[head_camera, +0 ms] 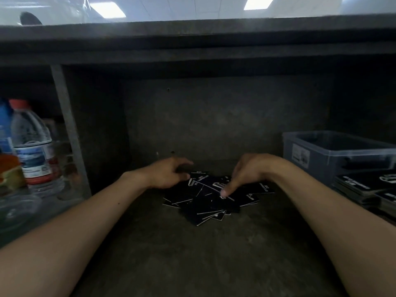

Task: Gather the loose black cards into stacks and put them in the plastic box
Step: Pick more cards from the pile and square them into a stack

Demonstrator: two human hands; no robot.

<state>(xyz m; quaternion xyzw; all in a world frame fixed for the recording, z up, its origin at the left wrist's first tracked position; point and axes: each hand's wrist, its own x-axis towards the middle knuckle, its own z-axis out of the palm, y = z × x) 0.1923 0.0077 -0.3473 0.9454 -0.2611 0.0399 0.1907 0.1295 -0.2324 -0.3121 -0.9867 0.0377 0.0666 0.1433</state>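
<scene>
Head view, from the person's left: a clear water bottle [32, 144] with a red cap stands well to the left of the left hand [169, 175], with a blue-topped bottle [4, 125] and an orange-lidded item [9, 168] farther out on that side. The left hand reaches forward over the dark counter [192, 254] with its fingers curled at the far left edge of the loose black cards [205, 202]. The dim, blurred picture does not show whether it pinches a card or only touches the pile.

The cards lie in an untidy, overlapping heap between and beneath both hands, spreading toward the person from the fingertips, white print showing on some of them.

The right hand [246, 172] arches over the right side of the heap, its thumb tip pressed down on a top card. Its other fingers bend downward behind the hand, so their hold cannot be told.

To the right of the right hand and slightly beyond it sits the translucent plastic box [334, 155], apart from the heap. Just in front of the box, near the right forearm, stacked cards [364, 187] lie on the counter.
</scene>
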